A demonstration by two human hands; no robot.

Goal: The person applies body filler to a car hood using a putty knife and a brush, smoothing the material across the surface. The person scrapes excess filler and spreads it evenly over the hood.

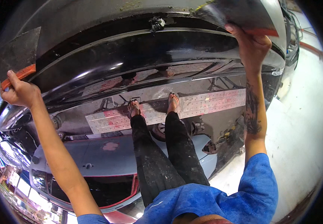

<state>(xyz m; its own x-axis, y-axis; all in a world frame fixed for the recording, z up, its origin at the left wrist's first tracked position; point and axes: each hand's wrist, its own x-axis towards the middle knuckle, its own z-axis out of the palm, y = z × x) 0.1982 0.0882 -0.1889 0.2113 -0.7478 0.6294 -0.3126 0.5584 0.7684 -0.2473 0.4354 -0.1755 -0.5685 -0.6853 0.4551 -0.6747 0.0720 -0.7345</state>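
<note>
My left hand [18,89] grips a flat dark scraper plate [17,52] by its orange edge strip, at the left side. At the upper right my right hand [252,48] is closed on another dark, smudged plate [245,13] with an orange edge and yellow-green residue on its far rim. Both plates are held against or just over a glossy black curved vehicle body [124,48]; contact is unclear. A lumpy black-and-white clump [157,24] sits on the body's ridge between my hands.
I stand in sandals on a perforated metal plank [210,101] stained pink. Behind my legs is a grey car [94,156] with primer patches and red-edged windows. A pale floor [299,130] lies at the right; bright shiny clutter fills the left edge.
</note>
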